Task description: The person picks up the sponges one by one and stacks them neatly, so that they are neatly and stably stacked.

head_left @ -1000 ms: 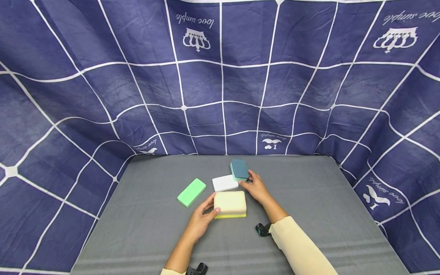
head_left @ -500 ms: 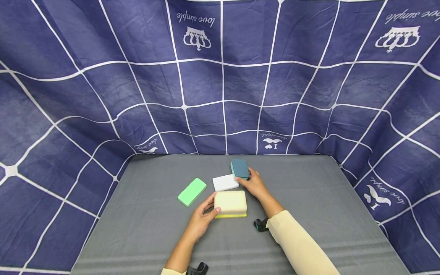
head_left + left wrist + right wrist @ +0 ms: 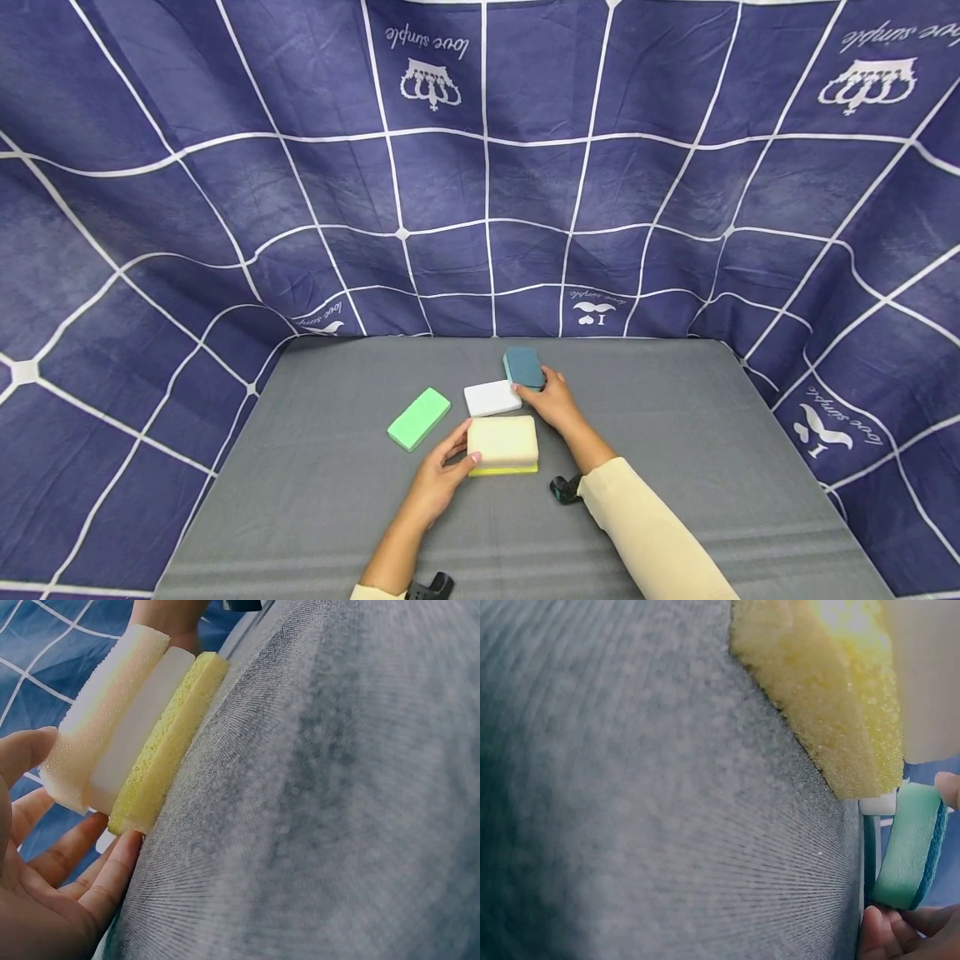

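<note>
A stack of a cream foam block, a white block and a yellow sponge stands on the grey tabletop. My left hand holds its left end, thumb at the near corner and a finger at the far corner. Behind the stack, my right hand grips a scouring sponge with a dark blue pad on top and a mint green body. Its thumb lies at the near side and the other fingers along the right side. The sponge's near right corner is hidden by the hand.
Between the stack and the scouring sponge lies a white rectangular block. To the left is a light green block, set at a slant. A blue gridded curtain surrounds the back and sides of the grey tabletop.
My right thumb has shifted up and left along the scouring sponge's near side, and the right forearm has moved slightly left. The left hand and the stack have stayed in place.
</note>
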{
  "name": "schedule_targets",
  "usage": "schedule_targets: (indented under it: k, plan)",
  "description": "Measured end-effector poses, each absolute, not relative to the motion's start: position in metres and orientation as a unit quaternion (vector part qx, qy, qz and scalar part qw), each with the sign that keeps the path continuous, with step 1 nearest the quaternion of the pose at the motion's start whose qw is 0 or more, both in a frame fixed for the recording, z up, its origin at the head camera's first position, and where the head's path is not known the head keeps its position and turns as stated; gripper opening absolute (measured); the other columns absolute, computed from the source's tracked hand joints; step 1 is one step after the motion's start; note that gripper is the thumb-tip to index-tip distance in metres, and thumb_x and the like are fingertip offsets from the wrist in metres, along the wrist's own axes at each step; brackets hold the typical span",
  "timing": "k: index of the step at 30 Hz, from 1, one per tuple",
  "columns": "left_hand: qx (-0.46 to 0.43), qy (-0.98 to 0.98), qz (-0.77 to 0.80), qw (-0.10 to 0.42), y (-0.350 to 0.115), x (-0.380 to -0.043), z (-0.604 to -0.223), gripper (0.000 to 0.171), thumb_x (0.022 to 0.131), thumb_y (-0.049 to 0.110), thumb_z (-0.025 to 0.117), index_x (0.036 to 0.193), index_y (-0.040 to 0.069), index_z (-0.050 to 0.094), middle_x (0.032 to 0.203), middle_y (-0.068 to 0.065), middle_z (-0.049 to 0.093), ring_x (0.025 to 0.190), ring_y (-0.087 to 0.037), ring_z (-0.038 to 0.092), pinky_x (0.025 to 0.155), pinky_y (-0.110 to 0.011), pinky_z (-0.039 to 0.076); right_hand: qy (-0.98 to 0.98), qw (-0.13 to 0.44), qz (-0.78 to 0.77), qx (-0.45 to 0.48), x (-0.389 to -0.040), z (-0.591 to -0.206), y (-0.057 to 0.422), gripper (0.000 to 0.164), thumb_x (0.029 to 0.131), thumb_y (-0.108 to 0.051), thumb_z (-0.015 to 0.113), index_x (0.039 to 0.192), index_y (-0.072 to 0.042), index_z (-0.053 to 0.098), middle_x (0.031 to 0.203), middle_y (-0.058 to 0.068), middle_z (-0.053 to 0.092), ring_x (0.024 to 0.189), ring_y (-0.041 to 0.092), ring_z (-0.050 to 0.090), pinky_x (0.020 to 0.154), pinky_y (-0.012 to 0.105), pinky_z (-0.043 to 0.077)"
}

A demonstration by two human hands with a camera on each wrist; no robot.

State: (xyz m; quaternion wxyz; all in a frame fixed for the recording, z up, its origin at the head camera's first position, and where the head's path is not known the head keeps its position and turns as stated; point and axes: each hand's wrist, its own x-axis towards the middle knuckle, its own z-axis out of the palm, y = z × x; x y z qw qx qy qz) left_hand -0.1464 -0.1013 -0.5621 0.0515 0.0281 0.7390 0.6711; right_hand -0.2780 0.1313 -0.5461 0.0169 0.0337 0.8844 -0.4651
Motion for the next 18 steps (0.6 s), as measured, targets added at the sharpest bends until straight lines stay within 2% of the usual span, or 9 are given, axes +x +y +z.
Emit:
schedule_targets:
  k: [18]
  plan:
    - [0.025,0.745,0.664,0.05,-0.1,-0.145,-0.56,0.064,0.092,0.027,0.075,0.15,0.025,0.05,0.145,-0.013,0.058,0.136,-0.033,0.052,0.089,-0.017,0.05,0.866,0.024,-0.497,0.044,-0.264,-0.539,0.139,0.091,0.085,-0.036,0.077,0.154,0.003,0.033,0.148,0.029,0.041,0.137,0.045,0.045,0.114,0.055,0.039]
